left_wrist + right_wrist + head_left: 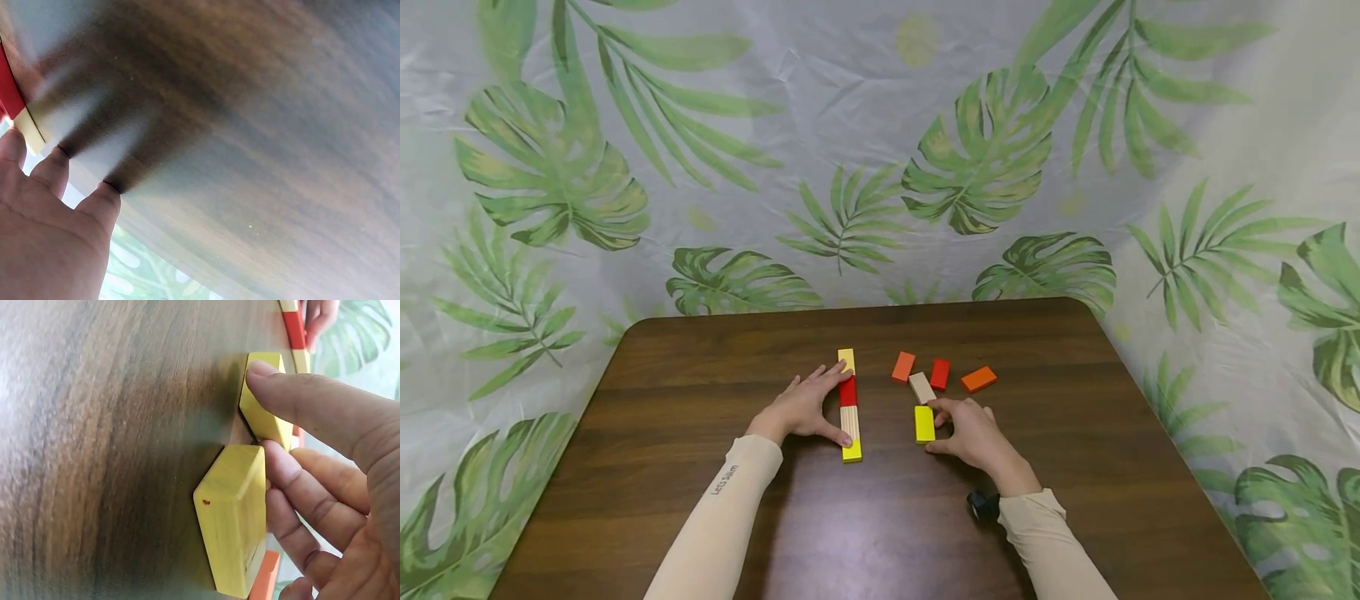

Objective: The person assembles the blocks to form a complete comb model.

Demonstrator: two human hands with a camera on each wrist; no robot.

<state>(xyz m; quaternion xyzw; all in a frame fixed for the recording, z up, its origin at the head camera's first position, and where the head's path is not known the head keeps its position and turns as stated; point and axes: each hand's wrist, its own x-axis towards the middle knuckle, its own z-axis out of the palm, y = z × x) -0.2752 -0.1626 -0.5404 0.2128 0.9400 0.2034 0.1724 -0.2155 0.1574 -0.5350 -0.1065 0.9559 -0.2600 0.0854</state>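
Observation:
My left hand (808,407) lies with fingers spread along a straight row of blocks. From far to near these are a pale yellow block (846,357), a red block (847,392), a plain wood block (849,418) and a yellow block (852,454). Its thumb rests at the near end, its fingertips by the far end. To the right, my right hand (973,433) pinches a bright yellow block (924,425) between thumb and fingers at its two ends. Under that hand, the right wrist view shows another yellow block (231,519), hidden in the head view.
Beyond the right hand lie an orange-red block (903,367), a plain wood block (922,388), a red block (940,374) and an orange block (979,379). The brown wooden table (715,358) ends at a leaf-patterned cloth (842,125) behind.

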